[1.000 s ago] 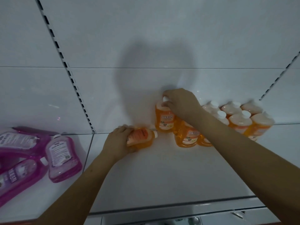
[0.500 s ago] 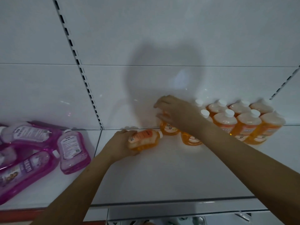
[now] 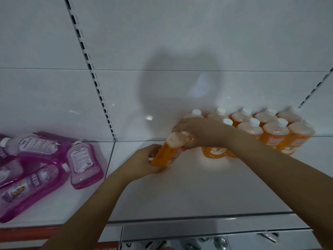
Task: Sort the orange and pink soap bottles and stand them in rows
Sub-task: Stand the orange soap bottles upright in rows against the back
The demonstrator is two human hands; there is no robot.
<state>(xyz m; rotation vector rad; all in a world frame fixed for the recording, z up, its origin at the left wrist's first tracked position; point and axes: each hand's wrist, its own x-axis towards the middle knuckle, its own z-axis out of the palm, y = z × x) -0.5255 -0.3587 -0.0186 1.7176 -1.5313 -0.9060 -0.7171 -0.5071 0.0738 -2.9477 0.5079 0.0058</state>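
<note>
We could not see the cap of the tilted orange bottle (image 3: 164,152), since our right hand (image 3: 198,131) curled over its top while our left hand (image 3: 144,162) gripped its base (both blurred by motion). Just right of it, the standing orange bottles (image 3: 270,129) filled two rows against the back wall (image 3: 162,42). The pink bottles (image 3: 54,159) lay tumbled at the left, some cut off, and bare white shelf (image 3: 189,192) stretched to the front edge

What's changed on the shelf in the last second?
The left hand tipped its orange bottle from lying flat to nearly upright. The right hand left the standing bottle and took hold of this one's top. The pink bottles stayed lying flat.
</note>
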